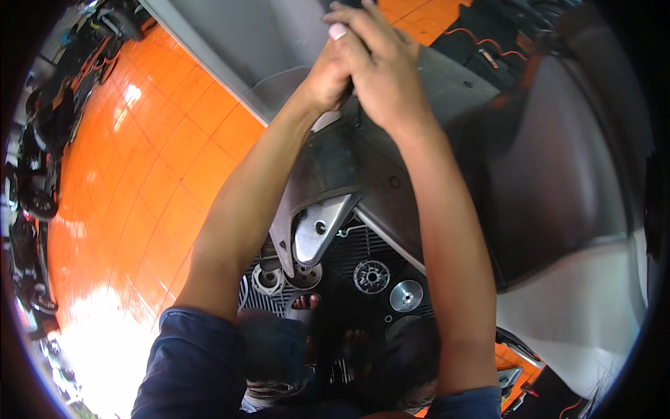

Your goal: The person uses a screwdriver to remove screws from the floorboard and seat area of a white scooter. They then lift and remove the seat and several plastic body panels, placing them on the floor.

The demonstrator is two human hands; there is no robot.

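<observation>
Two hands up at 12 o'clock
Left hand and right hand curl tight round the dark panel; best pull evenly.

Both hands high on a dark scooter panel, above orange floor tiles.

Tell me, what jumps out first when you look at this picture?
The shiny bright orange tiled floor fills the left side. At top centre, the left hand and the right hand meet, gripping something dark on a grey scooter body panel. Below the arms, round silver metal engine parts lie on a dark ribbed mat.
</observation>
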